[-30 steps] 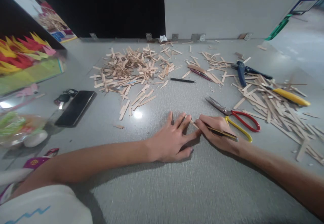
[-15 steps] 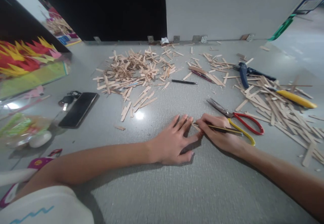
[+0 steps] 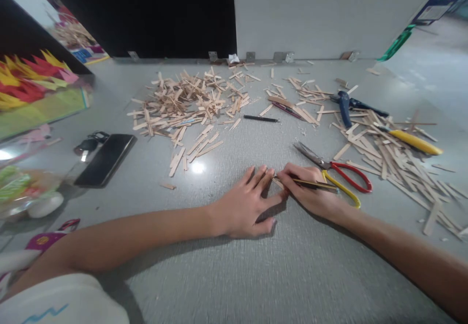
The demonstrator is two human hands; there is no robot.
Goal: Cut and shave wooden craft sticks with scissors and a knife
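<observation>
My left hand [image 3: 245,207] lies flat on the grey table [image 3: 234,275], fingers spread, pressing down a small wooden stick [image 3: 277,181] that peeks out between the two hands. My right hand [image 3: 310,192] grips a dark pencil [image 3: 316,184] whose tip rests on that stick, right beside my left fingertips. Red-and-yellow-handled scissors [image 3: 338,175] lie just past my right hand, touching the knuckles' far side.
A heap of wooden stick pieces [image 3: 186,102] lies at the back, more sticks [image 3: 395,153] spread to the right with a yellow tool [image 3: 415,141] and blue pliers [image 3: 345,107]. A black pen [image 3: 261,118] lies mid-table. A phone [image 3: 106,159] and keys [image 3: 89,143] rest at left.
Both hands stay in place on the stick; the pencil has tilted a little lower. The view shifts slightly as my head moves.
</observation>
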